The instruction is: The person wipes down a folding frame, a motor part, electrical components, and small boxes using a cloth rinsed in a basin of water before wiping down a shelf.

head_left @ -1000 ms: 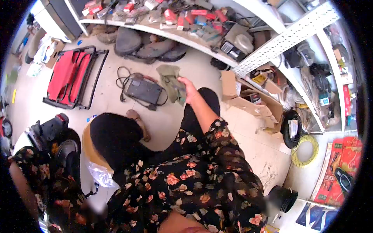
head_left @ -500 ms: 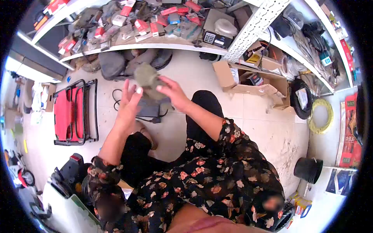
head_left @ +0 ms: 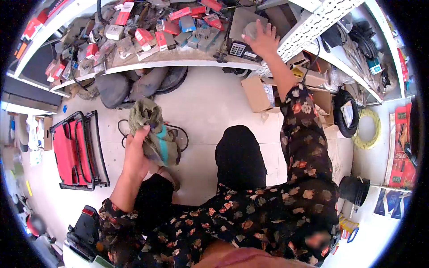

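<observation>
My left hand [head_left: 135, 157] is closed on a crumpled olive-green rag [head_left: 145, 112] with a turquoise stripe, which hangs above the floor. On the right, my right hand [head_left: 265, 41] reaches up to the shelf with its fingers spread. It is over a pale, rounded, translucent piece [head_left: 251, 30] lying on a grey-and-black box [head_left: 241, 49]. The hand partly covers that piece, and I cannot tell how firmly the fingers touch it.
Small red, grey and blue boxes crowd the shelf [head_left: 156, 62]. Below it are dark seat-like pads [head_left: 114, 89]. A red folding frame [head_left: 78, 149] stands left; an opened cardboard box [head_left: 257, 94] and a yellow coil [head_left: 367, 129] are right. A cable lies behind the rag.
My right hand has let go of the rag and moved up and right to the shelf. My left hand keeps the rag, now lower and further left. The view has shifted slightly.
</observation>
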A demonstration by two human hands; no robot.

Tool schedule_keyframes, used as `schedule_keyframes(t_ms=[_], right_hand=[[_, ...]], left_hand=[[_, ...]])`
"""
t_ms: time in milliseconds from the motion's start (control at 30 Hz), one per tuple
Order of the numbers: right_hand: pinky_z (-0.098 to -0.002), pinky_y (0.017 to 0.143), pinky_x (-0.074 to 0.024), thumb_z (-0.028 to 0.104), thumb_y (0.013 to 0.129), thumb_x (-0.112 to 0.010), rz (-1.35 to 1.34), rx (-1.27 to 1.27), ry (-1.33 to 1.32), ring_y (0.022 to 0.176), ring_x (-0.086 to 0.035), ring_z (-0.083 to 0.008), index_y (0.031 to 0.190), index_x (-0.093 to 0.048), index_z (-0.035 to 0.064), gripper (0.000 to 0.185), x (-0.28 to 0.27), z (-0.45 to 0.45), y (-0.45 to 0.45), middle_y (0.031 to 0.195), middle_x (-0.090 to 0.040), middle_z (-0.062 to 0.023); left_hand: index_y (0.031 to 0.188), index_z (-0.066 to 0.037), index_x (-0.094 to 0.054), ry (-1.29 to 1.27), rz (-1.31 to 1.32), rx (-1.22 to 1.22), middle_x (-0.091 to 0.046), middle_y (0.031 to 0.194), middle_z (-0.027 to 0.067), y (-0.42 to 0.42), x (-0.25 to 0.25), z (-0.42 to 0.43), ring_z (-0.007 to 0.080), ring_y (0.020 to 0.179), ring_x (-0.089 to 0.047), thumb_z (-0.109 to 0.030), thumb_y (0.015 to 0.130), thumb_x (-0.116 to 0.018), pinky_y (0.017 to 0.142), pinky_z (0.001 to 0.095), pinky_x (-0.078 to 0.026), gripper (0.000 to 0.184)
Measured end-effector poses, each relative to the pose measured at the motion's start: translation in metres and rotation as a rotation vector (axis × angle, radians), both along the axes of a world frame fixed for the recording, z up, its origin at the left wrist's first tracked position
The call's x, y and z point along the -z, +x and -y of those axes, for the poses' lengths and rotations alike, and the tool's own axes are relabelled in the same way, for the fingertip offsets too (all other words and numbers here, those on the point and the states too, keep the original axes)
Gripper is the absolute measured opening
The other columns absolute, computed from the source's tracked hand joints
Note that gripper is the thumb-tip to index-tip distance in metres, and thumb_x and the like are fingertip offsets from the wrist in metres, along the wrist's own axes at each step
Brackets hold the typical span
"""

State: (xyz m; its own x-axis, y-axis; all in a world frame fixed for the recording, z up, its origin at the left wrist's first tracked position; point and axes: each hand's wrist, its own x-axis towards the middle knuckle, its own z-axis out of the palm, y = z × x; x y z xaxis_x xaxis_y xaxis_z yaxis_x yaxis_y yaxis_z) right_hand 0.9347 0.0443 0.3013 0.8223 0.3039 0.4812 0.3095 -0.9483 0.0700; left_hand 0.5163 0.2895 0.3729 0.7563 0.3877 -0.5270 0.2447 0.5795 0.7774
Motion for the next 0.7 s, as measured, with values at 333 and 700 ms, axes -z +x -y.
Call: schedule_keyframes(t_ms=[333,700], right_hand=[[-0.0432,0.091,-0.0459,0.047,0.074,-0.065,-0.103,-0.118,0.396,0.105,-0.058,-0.0371,0.132,-0.05,0.0165,0.068,0.022,0.017,0.05,0.116,-0.059,-0.0228],[-0.0405,0.063,-0.0474,0.021,0.094,-0.049,-0.326,-0.188,1.067,0.058,-0.054,-0.0266,0.123,-0.055,0.0001,0.036,-0.001,0.005,0.089,0.076,-0.059,-0.0133]], left_hand=[[0.124,-0.001,-0.047,-0.026,-0.034,0.028,-0.058,0.117,0.0108,0.012,-0.003,0.004,0.0228,0.105,-0.057,-0.019,0.087,-0.056,0.091,0.0388,-0.046,0.042],[0.122,0.0,-0.05,0.02,-0.042,-0.042,-0.06,0.114,0.0102,0.009,0.011,0.001,0.0234,0.105,-0.057,-0.025,0.089,-0.055,0.093,0.0382,-0.045,0.042]])
